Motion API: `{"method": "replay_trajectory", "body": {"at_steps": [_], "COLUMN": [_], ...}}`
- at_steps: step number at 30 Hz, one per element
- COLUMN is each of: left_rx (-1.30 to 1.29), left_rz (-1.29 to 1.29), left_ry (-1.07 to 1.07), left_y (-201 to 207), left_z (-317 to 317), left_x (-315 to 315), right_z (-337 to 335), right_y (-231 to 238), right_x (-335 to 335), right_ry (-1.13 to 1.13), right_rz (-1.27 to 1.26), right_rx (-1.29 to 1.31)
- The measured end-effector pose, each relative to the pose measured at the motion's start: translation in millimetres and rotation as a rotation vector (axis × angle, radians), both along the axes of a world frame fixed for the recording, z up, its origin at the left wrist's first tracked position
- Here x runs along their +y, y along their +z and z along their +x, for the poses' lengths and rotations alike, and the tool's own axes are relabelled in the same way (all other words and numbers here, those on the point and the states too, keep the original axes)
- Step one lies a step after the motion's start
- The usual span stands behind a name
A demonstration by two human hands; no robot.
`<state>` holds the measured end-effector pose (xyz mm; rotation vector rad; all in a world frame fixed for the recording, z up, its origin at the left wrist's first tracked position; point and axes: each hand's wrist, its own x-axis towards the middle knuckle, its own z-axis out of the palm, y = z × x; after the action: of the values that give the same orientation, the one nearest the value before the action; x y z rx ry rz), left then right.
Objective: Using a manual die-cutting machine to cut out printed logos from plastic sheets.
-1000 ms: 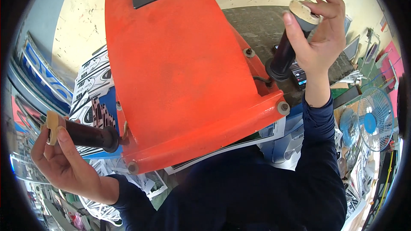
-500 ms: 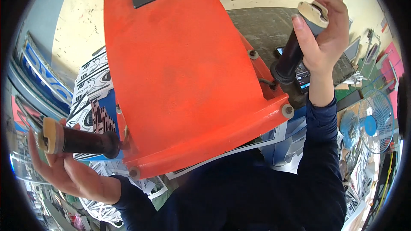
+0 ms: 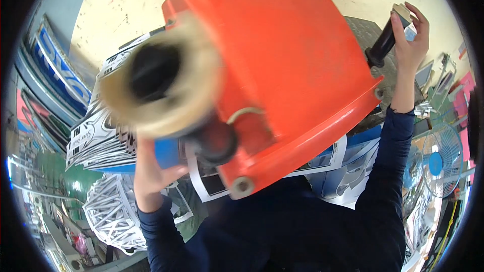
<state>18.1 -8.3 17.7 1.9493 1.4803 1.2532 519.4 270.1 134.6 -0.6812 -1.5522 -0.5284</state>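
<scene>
A large orange swing-arm press head (image 3: 297, 70) fills the middle, with a handle on each side. On its right side a black handle (image 3: 385, 43) with a tan-taped end sits in my right hand (image 3: 414, 45), thumb against it and fingers curled round the end. The left handle (image 3: 156, 83) points up at me, blurred, its tan rim and dark hollow end facing me. Just under it is my left hand (image 3: 156, 171), thumb stretched to the right; the handle hides its other fingers, so its grip does not show.
Printed black-and-white sheets (image 3: 103, 138) are stacked left of the press, beside a blue surface (image 3: 169, 153). A white-bordered sheet (image 3: 201, 186) lies under the near edge. White cut scraps (image 3: 116, 216) heap at lower left. A blue fan (image 3: 436, 166) stands at right.
The orange press head has swung to the right and turned. Its left handle has come right and now points up at me. Both hands have moved rightward along with the handles.
</scene>
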Motion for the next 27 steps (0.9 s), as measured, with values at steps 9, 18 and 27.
{"method": "replay_trajectory", "body": {"at_steps": [9,18,27], "left_rx": [0.058,0.052,0.112], "left_rz": [0.013,0.044,0.065], "left_ry": [0.107,0.128,0.150], "left_y": [-11,-17,-20], "left_z": [16,17,18], "left_x": [17,18,17], "right_z": [-30,-42,-5], "right_y": [-6,-6,-4], "right_x": [-50,-73,24], "right_ry": [0.487,1.205,0.800], "right_rz": [-0.416,-0.793,-0.742], "right_rx": [0.019,0.318,0.741]}}
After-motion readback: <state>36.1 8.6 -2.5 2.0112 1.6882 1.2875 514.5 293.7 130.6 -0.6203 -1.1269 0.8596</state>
